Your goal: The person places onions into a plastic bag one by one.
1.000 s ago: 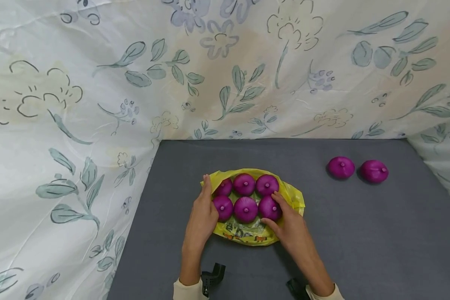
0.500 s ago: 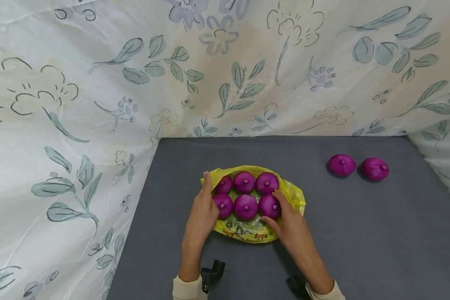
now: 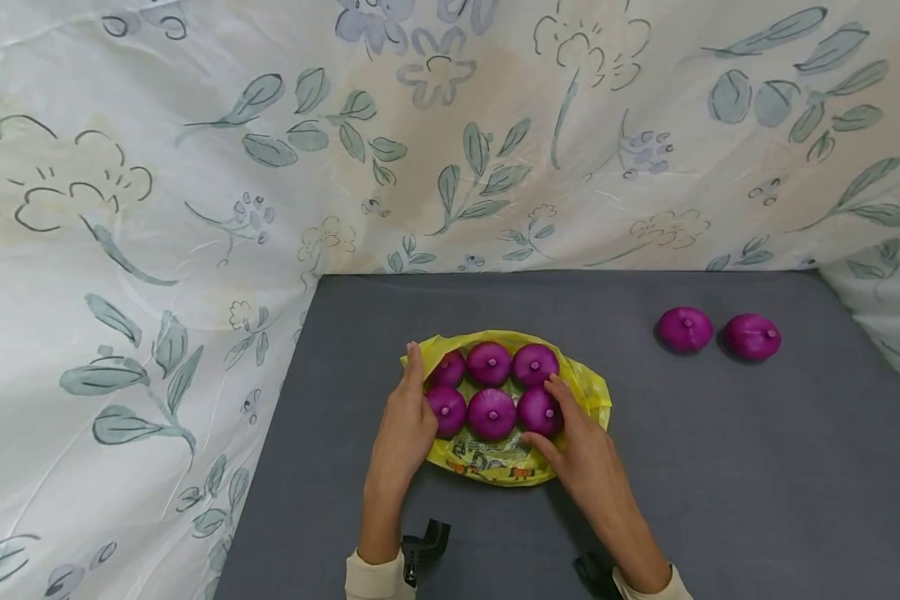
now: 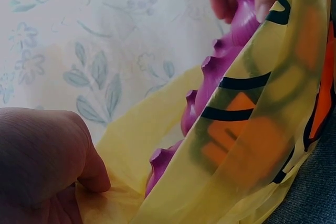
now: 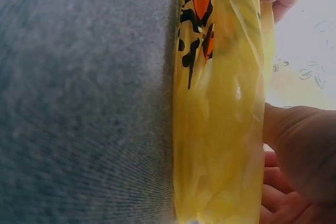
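Observation:
An opened yellow plastic bag (image 3: 487, 478) lies on the dark grey table, its printed side toward the front. Purple onions, smooth and shiny, stand inside it in two rows of three, stubs up. At the bag's left rim is my left hand (image 3: 402, 429), thumb inside and fingers along the outside; the left wrist view shows the thumb (image 4: 94, 169) bent over the yellow film. My right hand (image 3: 587, 450) reaches over the right rim and holds the front right onion (image 3: 537, 412) between thumb and fingers. Bag film hides most of the onions in the right wrist view.
Two more onions, a left one (image 3: 686, 330) and a right one (image 3: 752, 337), lie side by side at the table's back right. Floral cloth (image 3: 487, 192) hangs behind the table (image 3: 780, 467) and along its sides. Black wrist mounts sit on both forearms.
Both hands keep their places on the bag and the onion. The whole head view has shifted very slightly; the onions have not visibly moved.

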{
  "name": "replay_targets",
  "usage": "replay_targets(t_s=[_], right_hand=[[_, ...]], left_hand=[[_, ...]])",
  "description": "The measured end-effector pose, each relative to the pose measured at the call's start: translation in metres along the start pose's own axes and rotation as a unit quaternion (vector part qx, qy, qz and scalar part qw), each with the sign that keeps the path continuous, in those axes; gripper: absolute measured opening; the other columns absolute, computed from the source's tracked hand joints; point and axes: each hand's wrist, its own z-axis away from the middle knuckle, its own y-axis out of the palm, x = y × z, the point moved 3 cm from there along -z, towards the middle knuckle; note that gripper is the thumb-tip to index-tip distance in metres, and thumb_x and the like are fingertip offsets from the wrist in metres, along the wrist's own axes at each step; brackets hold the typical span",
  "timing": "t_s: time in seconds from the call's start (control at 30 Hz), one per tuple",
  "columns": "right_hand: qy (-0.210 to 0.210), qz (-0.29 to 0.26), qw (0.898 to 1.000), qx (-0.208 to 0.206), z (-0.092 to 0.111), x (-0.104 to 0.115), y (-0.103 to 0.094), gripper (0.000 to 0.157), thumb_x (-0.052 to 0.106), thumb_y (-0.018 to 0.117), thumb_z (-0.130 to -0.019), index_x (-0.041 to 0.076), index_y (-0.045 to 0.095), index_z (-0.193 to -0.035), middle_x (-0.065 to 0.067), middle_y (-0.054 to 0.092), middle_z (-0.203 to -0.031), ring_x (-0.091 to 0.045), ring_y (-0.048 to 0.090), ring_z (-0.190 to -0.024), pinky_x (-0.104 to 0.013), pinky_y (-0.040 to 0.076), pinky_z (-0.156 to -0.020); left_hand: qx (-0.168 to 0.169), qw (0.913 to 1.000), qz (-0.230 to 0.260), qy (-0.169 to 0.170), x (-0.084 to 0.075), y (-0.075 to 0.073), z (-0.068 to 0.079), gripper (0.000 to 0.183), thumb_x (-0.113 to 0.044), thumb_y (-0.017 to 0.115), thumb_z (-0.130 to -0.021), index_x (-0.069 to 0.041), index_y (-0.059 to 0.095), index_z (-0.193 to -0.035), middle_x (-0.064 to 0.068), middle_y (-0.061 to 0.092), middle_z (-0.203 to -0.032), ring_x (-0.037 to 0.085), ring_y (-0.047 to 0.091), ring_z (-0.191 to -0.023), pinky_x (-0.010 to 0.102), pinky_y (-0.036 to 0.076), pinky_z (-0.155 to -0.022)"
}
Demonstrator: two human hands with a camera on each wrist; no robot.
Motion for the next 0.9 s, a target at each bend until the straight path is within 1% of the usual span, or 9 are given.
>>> replay_targets(t_s=[0.23, 0.37, 0.43, 0.5, 0.53, 0.67, 0.77, 0.83, 0.9], right_hand=[[-0.011, -0.009, 0.999, -0.044, -0.002, 0.007, -0.011, 0.079, 0.025, 0.089, -0.087, 0.013, 0.052, -0.155, -0.008, 0.053, -0.159, -0.038, 0.069, -0.119, -0.056, 0.057, -0.09], [-0.014, -0.016, 0.997, -0.079, -0.003, 0.005, -0.017, 0.079, 0.02, 0.091, -0.085, 0.015, 0.054, -0.155, -0.009, 0.056, -0.157, -0.037, 0.068, -0.122, -0.055, 0.056, -0.093], [-0.021, -0.017, 0.995, -0.099, -0.004, 0.003, -0.021, 0.081, 0.018, 0.092, -0.083, 0.013, 0.054, -0.154, -0.008, 0.056, -0.157, -0.036, 0.067, -0.126, -0.051, 0.054, -0.097], [-0.026, -0.018, 0.992, -0.119, -0.006, 0.001, -0.025, 0.08, 0.017, 0.092, -0.083, 0.011, 0.055, -0.154, -0.007, 0.057, -0.156, -0.034, 0.065, -0.129, -0.043, 0.052, -0.101], [-0.029, -0.02, 0.991, -0.129, -0.007, -0.001, -0.028, 0.08, 0.016, 0.092, -0.083, 0.009, 0.055, -0.154, -0.007, 0.057, -0.156, -0.033, 0.064, -0.131, -0.037, 0.05, -0.105], [-0.021, -0.017, 0.988, -0.152, -0.013, -0.012, -0.043, 0.078, 0.013, 0.09, -0.085, 0.008, 0.054, -0.154, -0.004, 0.054, -0.159, -0.031, 0.056, -0.141, -0.04, 0.048, -0.107], [-0.004, -0.008, 0.986, -0.169, -0.016, -0.025, -0.056, 0.077, 0.012, 0.089, -0.087, 0.009, 0.054, -0.155, -0.005, 0.055, -0.158, -0.031, 0.054, -0.143, -0.054, 0.048, -0.101], [0.013, -0.002, 0.983, -0.186, -0.016, -0.034, -0.066, 0.076, 0.013, 0.089, -0.087, 0.011, 0.055, -0.155, -0.007, 0.057, -0.155, -0.035, 0.057, -0.139, -0.055, 0.049, -0.099], [0.028, 0.007, 0.979, -0.202, -0.015, -0.042, -0.076, 0.074, 0.013, 0.089, -0.087, 0.012, 0.057, -0.154, -0.011, 0.06, -0.152, -0.042, 0.065, -0.125, -0.048, 0.055, -0.09]], left_hand=[[-0.003, 0.9999, 0.009, -0.01, 0.001, 0.0, 0.001, 0.079, 0.006, 0.042, -0.105, -0.018, 0.006, -0.17, 0.011, 0.018, -0.175, 0.008, 0.019, -0.046, 0.026, 0.023, -0.047], [-0.009, 0.9999, 0.008, -0.009, 0.003, 0.0, 0.0, 0.079, 0.007, 0.044, -0.105, -0.018, 0.007, -0.17, 0.011, 0.019, -0.175, 0.008, 0.019, -0.046, 0.026, 0.025, -0.046], [-0.011, 0.9999, 0.009, -0.007, 0.003, 0.001, 0.0, 0.08, 0.007, 0.045, -0.104, -0.018, 0.007, -0.17, 0.011, 0.019, -0.175, 0.008, 0.019, -0.046, 0.027, 0.025, -0.046], [-0.012, 0.9999, 0.011, -0.006, 0.003, 0.001, 0.001, 0.08, 0.007, 0.045, -0.104, -0.019, 0.007, -0.17, 0.01, 0.02, -0.175, 0.008, 0.019, -0.046, 0.027, 0.025, -0.046], [-0.012, 0.9999, 0.011, -0.004, 0.004, 0.0, 0.001, 0.08, 0.007, 0.045, -0.104, -0.019, 0.007, -0.17, 0.01, 0.02, -0.175, 0.008, 0.019, -0.046, 0.027, 0.025, -0.047], [-0.013, 0.9999, 0.009, -0.001, 0.005, 0.0, 0.001, 0.08, 0.006, 0.045, -0.105, -0.02, 0.007, -0.171, 0.008, 0.02, -0.175, 0.008, 0.019, -0.048, 0.027, 0.025, -0.048], [-0.014, 0.9999, 0.007, 0.001, 0.007, 0.001, 0.001, 0.08, 0.006, 0.044, -0.105, -0.02, 0.007, -0.171, 0.008, 0.02, -0.175, 0.008, 0.019, -0.049, 0.028, 0.026, -0.048], [-0.014, 0.9999, 0.008, 0.002, 0.007, 0.002, 0.001, 0.079, 0.006, 0.044, -0.105, -0.019, 0.008, -0.17, 0.009, 0.02, -0.175, 0.008, 0.019, -0.049, 0.028, 0.027, -0.049], [-0.013, 0.9999, 0.009, 0.001, 0.008, 0.002, 0.002, 0.078, 0.006, 0.043, -0.105, -0.02, 0.008, -0.17, 0.009, 0.02, -0.175, 0.008, 0.019, -0.049, 0.028, 0.027, -0.049]])
